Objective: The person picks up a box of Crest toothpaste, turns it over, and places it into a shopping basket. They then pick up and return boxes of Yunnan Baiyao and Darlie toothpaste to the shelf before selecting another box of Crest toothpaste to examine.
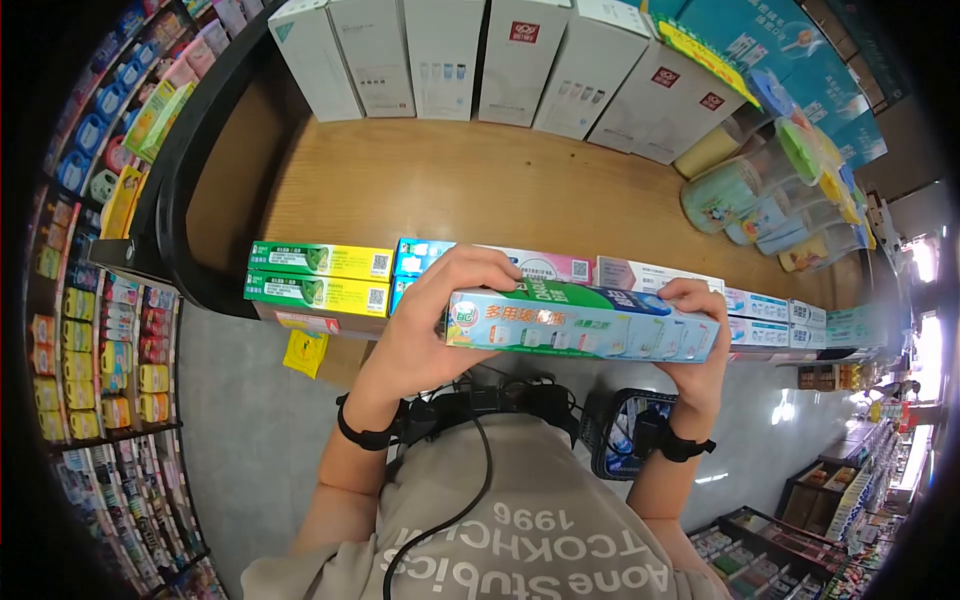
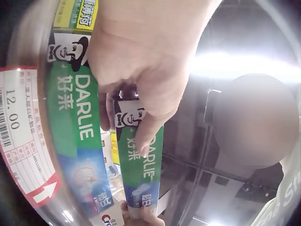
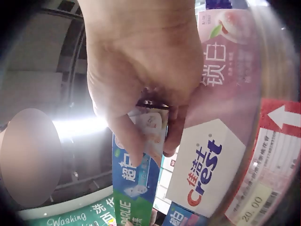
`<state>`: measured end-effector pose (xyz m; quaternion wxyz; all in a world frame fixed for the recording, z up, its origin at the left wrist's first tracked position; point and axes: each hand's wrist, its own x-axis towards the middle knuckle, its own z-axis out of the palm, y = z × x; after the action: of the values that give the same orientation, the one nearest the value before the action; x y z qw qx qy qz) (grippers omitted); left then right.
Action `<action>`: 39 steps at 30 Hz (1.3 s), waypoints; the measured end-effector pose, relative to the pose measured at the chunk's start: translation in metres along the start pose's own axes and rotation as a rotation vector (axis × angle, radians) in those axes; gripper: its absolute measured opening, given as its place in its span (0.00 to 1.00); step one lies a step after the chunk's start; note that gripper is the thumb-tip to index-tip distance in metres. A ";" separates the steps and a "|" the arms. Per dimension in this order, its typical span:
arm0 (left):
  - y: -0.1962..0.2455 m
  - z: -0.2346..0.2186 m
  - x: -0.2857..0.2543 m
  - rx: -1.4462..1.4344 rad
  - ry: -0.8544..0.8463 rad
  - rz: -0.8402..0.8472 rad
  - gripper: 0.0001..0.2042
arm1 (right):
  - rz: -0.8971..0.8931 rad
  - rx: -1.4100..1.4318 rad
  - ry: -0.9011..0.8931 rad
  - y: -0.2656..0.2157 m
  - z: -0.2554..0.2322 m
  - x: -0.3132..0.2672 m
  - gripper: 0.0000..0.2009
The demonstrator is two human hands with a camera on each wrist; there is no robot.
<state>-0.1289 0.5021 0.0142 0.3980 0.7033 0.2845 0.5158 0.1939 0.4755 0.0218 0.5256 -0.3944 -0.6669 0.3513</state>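
Note:
A long Darlie toothpaste box (image 1: 590, 335), green and blue with small pictures along its side, is held level between both hands, in front of the shelf's near edge. My left hand (image 1: 425, 325) grips its left end, thumb on one face and fingers behind. At the other end, my right hand (image 1: 702, 376) pinches the box between thumb and fingers. The left wrist view shows the held box (image 2: 129, 165) beside a matching Darlie box (image 2: 80, 122) on the shelf. In the right wrist view, a pink and white Crest box (image 3: 211, 160) stands next to it.
Stacked green-yellow boxes (image 1: 320, 275) line the shelf's front left. White boxes (image 1: 445, 60) stand along the back of the wooden shelf (image 1: 450, 180), with clear plastic cups (image 1: 725, 190) at right. Price tags (image 2: 23, 132) front the shelf. A dark basket (image 1: 605, 440) is below.

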 end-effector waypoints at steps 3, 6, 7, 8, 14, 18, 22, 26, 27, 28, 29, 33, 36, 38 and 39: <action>-0.001 -0.001 0.000 0.008 -0.003 0.003 0.26 | 0.000 -0.012 -0.005 0.001 -0.001 0.000 0.31; -0.003 -0.003 0.000 0.038 -0.007 0.037 0.25 | 0.003 -0.010 -0.007 0.001 0.001 0.000 0.30; -0.004 -0.002 0.000 0.047 -0.006 0.049 0.25 | 0.000 -0.005 -0.009 0.001 0.000 0.000 0.30; -0.004 -0.002 0.000 0.056 -0.005 0.059 0.25 | -0.002 -0.001 -0.011 0.002 0.000 0.000 0.30; -0.004 -0.002 -0.001 0.069 -0.021 0.051 0.25 | 0.004 -0.002 -0.003 0.000 0.001 -0.001 0.30; -0.004 -0.001 -0.001 0.041 -0.001 0.043 0.25 | -0.006 -0.022 0.006 0.002 0.000 -0.002 0.29; -0.004 0.000 -0.002 0.027 0.000 0.030 0.25 | -0.021 -0.028 -0.003 0.003 -0.001 -0.002 0.30; -0.004 0.001 -0.002 0.003 -0.001 0.009 0.26 | -0.015 -0.017 -0.008 0.002 -0.002 -0.002 0.31; -0.003 0.001 -0.002 -0.004 -0.002 -0.001 0.26 | -0.013 -0.011 -0.011 0.002 -0.002 -0.002 0.31; -0.002 0.002 -0.002 -0.012 -0.002 -0.011 0.27 | -0.015 -0.018 -0.008 0.001 -0.002 -0.002 0.31; -0.002 0.002 -0.002 -0.020 -0.002 -0.023 0.27 | -0.017 -0.025 -0.005 0.001 -0.001 -0.002 0.31; -0.003 0.001 -0.003 -0.031 -0.010 -0.031 0.29 | -0.020 -0.025 -0.006 0.001 -0.001 -0.003 0.31; -0.004 0.001 -0.003 -0.024 -0.018 -0.026 0.30 | -0.015 -0.010 -0.008 0.002 -0.001 -0.003 0.31; -0.004 0.001 -0.002 0.004 -0.033 -0.013 0.31 | -0.016 -0.005 -0.009 0.002 -0.002 -0.002 0.31; -0.004 0.001 -0.002 -0.007 -0.031 -0.016 0.31 | -0.015 -0.002 -0.009 0.002 -0.002 -0.002 0.31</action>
<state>-0.1284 0.5024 0.0092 0.4090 0.7073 0.2821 0.5028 0.1965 0.4745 0.0192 0.5247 -0.3883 -0.6728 0.3483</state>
